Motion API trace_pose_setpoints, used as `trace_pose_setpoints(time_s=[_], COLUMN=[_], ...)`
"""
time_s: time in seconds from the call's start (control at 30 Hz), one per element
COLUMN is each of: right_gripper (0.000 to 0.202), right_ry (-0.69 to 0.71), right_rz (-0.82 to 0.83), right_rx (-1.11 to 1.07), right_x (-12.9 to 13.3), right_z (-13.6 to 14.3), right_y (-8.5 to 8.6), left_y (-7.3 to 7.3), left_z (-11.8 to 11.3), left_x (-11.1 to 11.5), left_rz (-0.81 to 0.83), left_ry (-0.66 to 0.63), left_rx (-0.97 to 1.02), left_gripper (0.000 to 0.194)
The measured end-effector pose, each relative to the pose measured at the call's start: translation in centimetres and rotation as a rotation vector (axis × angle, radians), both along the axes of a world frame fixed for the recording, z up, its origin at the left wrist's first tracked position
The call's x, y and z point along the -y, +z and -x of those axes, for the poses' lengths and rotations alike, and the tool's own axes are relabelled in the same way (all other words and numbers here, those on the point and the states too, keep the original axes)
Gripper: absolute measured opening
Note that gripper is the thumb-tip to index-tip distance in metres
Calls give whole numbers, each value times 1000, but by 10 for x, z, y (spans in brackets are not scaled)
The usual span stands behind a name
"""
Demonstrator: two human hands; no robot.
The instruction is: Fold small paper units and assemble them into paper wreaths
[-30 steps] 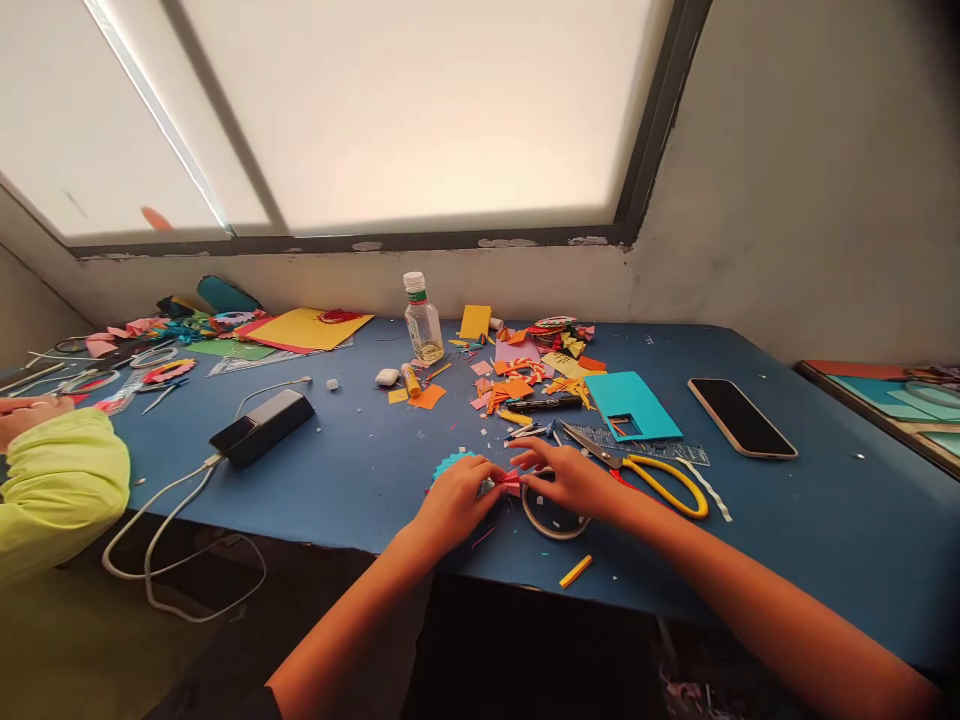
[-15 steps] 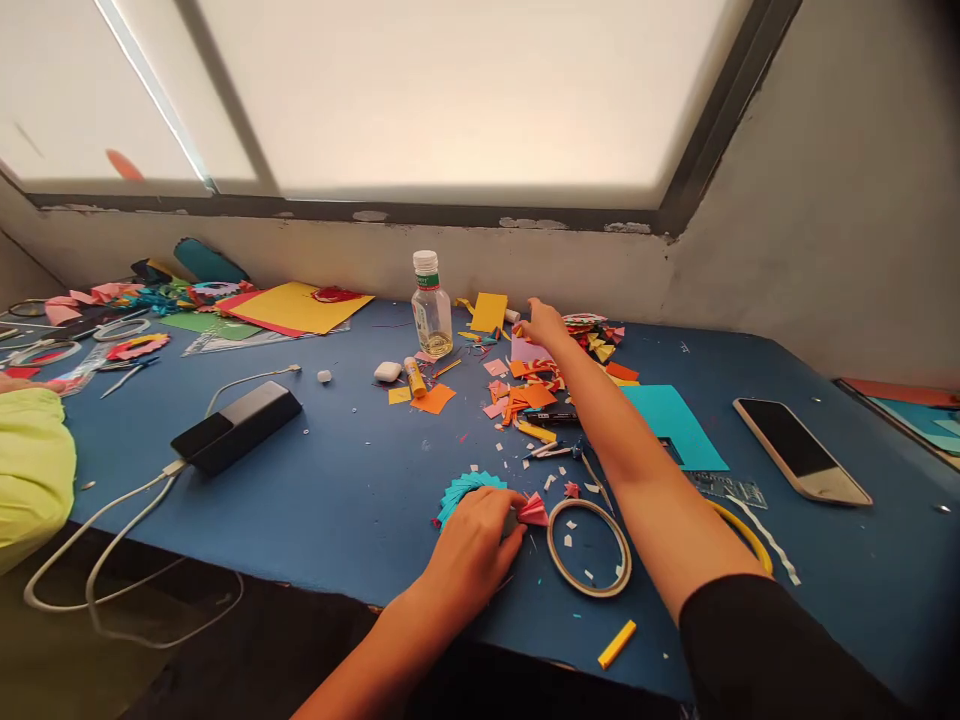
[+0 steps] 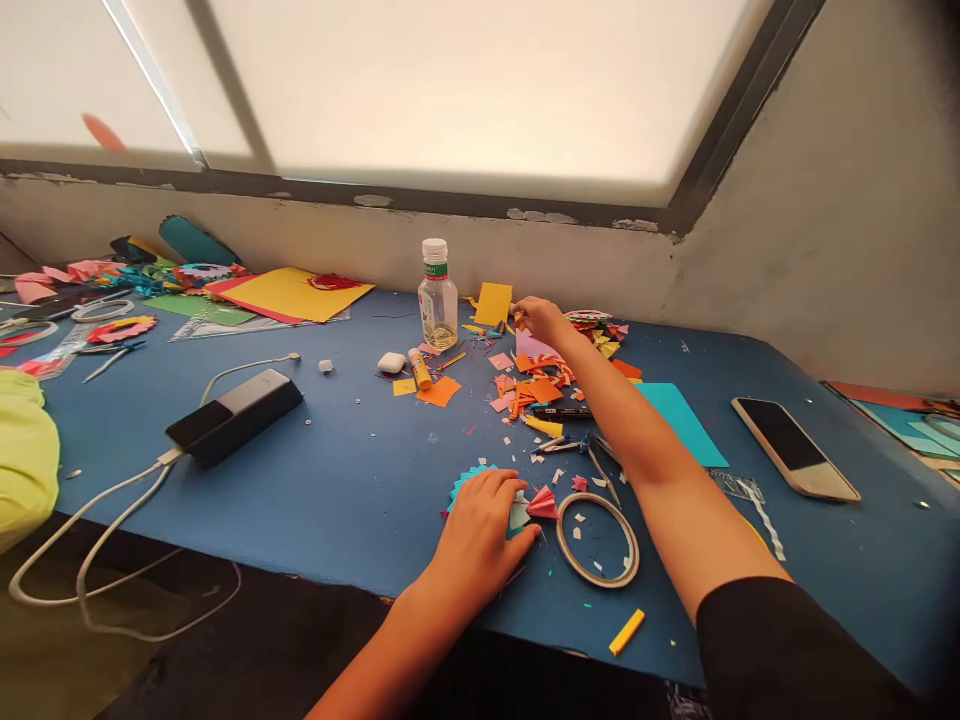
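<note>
On the blue table, a teal pleated paper piece (image 3: 466, 482) lies partly under my left hand (image 3: 486, 515), whose fingers are spread over it. A pink folded paper (image 3: 543, 503) sits just beyond my left fingertips, touching the tape ring (image 3: 598, 540) or nearly so. My right hand (image 3: 541, 320) is stretched to the back of the table with its fingers pinched together, beside a yellow paper (image 3: 494, 304). What is between those fingers is too small to make out. Orange paper scraps (image 3: 541, 390) lie below it.
A bottle (image 3: 438, 300) stands at the back. The black device (image 3: 234, 418) with white cables is at the left, near a person's yellow-green sleeve (image 3: 26, 450). To the right are a teal sheet (image 3: 686, 425) and a phone (image 3: 795, 448). A pen (image 3: 561, 413) lies among scraps.
My right hand's fingers have drawn together near the yellow paper. My left hand's fingers have spread flatter over the teal piece. The whole view has shifted slightly.
</note>
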State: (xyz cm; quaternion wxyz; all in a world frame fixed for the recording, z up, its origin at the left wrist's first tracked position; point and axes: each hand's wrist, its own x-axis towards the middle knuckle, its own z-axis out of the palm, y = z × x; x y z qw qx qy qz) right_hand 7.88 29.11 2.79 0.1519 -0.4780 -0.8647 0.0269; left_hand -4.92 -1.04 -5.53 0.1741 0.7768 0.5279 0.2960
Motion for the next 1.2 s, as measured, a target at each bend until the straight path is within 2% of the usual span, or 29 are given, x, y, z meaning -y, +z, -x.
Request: trace_pose_setpoints(time_s=[0.07,0.13,0.23,0.33,0.43,0.5,0.57,0.73,0.93,1.2], right_gripper=[29,33,36,42,45,43,42,49,25,13], right_ry=[95,192,303,380,416,411,404,399,445,311], right_rz=[-13,5,80,119,118,127,140,199,264,126], right_rx=[-8,7,79,129,85,56,13,-104,-169,-271], right_x=[28,68,142,211,253,264,265,259,263,258], right_z=[-9,-25,-56,-79,-85,-83,-82,-96,-103,-100], right_y=[17,30,36,18,-11,-25,-31,-31,-36,-46], left_y=[1,4,7,8,7,6,6,5,5,4], left_z=[1,0,-1,-3,-6,-8,-9,-9,-8,-6], left_x=[0,0,0,1,0,-1,-3,-6,-6,-6], left_rz=[0,-9,-24,-47,-87,-101,-101,-101,-104,-100], left_ry=[1,16,63,81,25,-29,-69,-88,-97,-84], left_rx=[-35,-67,-109,-132,-127,-128,-133,-138,-109,-68], left_gripper=[32,26,19,17,25,27,20,13,16,16])
